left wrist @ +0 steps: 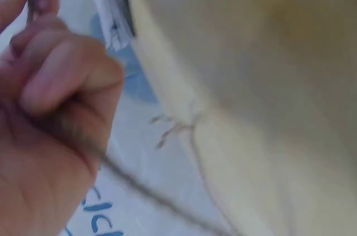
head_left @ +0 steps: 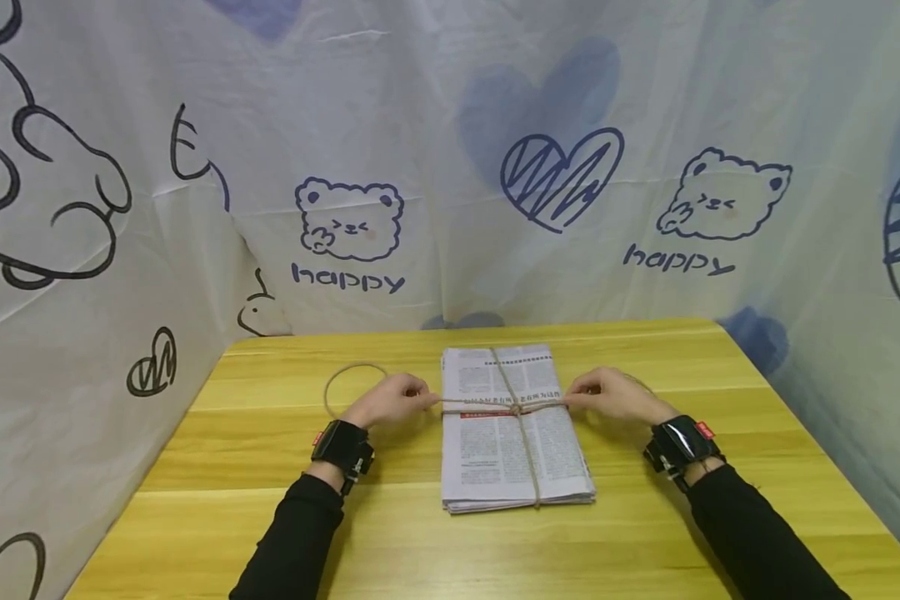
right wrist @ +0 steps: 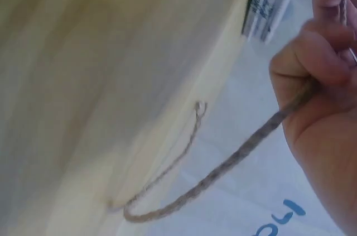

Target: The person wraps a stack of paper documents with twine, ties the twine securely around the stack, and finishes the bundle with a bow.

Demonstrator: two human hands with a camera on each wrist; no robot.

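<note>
A stack of folded newspapers (head_left: 487,467) lies on the table, with brown twine (head_left: 527,454) crossing it lengthwise and sideways. The strands meet in a knot (head_left: 516,409) near the middle of the top sheet. To the left of the stack, my left hand (head_left: 396,398) pinches one twine end, pulled straight from the knot. My right hand (head_left: 611,395) grips the other end just past the right edge. In the left wrist view, twine (left wrist: 150,191) trails from the curled fingers to a frayed tip. The right wrist view shows a loose tail of twine (right wrist: 223,166) hanging from the palm.
The yellow wood-grain table (head_left: 390,533) carries the stack near its middle. A loop of slack twine (head_left: 330,383) curves on the tabletop behind my left hand. White cloth (head_left: 450,233) with bear and heart drawings hangs at the back and along both sides.
</note>
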